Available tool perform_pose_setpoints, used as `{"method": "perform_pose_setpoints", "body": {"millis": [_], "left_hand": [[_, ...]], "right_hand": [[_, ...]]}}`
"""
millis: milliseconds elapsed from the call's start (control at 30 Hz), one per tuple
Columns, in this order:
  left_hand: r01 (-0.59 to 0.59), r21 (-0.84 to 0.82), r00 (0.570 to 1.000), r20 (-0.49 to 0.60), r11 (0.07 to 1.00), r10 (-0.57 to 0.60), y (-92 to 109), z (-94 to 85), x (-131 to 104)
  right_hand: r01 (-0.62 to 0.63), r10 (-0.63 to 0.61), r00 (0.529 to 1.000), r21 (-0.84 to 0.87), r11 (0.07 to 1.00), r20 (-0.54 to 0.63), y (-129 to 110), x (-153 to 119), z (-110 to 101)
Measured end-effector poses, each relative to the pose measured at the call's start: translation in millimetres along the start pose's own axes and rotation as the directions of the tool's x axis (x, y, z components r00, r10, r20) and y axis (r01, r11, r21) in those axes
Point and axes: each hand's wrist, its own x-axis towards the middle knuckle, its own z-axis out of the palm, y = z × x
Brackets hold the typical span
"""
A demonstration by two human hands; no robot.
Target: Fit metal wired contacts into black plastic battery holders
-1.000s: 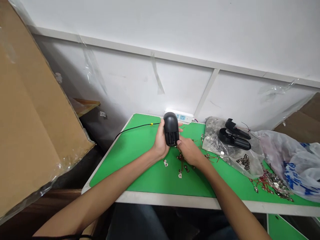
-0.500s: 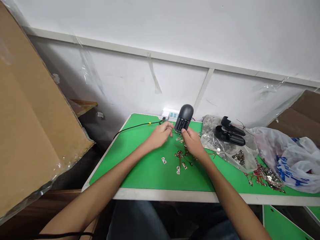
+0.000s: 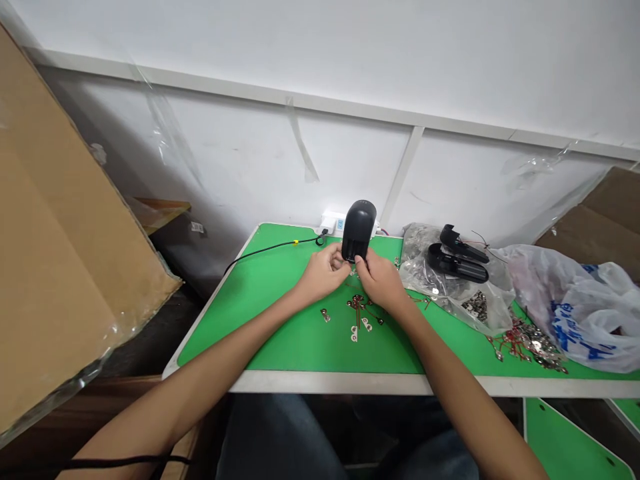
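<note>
My right hand (image 3: 379,275) is closed round the lower end of a black plastic housing (image 3: 360,223), thumb on its open battery compartment. The housing stands tilted upright, its rounded end at the top. My left hand (image 3: 325,268) is closed with fingertips at the housing's lower left edge; whatever sits between them is too small to make out. Below the hands, silver battery contacts (image 3: 354,333) and contacts with red wires (image 3: 358,303) lie on the green table mat (image 3: 280,347).
At right, two black housing parts (image 3: 457,265) rest on a clear bag (image 3: 417,267) of metal pieces. Beside it are a pile of wired contacts (image 3: 537,343) and a white plastic bag (image 3: 595,313). A power strip (image 3: 331,222) with a black cable (image 3: 270,248) stands by the wall; a cardboard box (image 3: 75,233) fills the left.
My left hand has moved right, its fingers now reaching the housing's lower edge. The housing has shifted slightly left and turned more upright in my right hand.
</note>
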Motion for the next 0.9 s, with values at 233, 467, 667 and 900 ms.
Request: {"method": "perform_pose_setpoints", "body": {"millis": [233, 467, 667, 900], "left_hand": [[0.009, 0.024, 1.000, 0.017, 1.000, -0.010, -0.7, -2.9, 0.9], [0.032, 0.028, 0.999, 0.020, 0.999, -0.033, 1.3, -4.2, 2.5], [0.021, 0.033, 0.999, 0.041, 0.999, -0.022, 2.0, -6.7, 2.4], [0.035, -0.042, 0.994, 0.105, 0.998, -0.031, -2.6, -9.0, 4.8]], "right_hand": [[0.000, 0.001, 1.000, -0.037, 0.999, 0.030, 0.4, 0.0, 4.1], [0.005, -0.004, 0.999, -0.028, 1.000, 0.042, -0.5, -0.9, 5.6], [0.002, -0.002, 0.998, -0.004, 1.000, 0.055, 0.7, -0.6, 7.3], [0.010, -0.012, 0.998, 0.036, 0.999, 0.055, 2.3, -1.4, 9.7]]}}
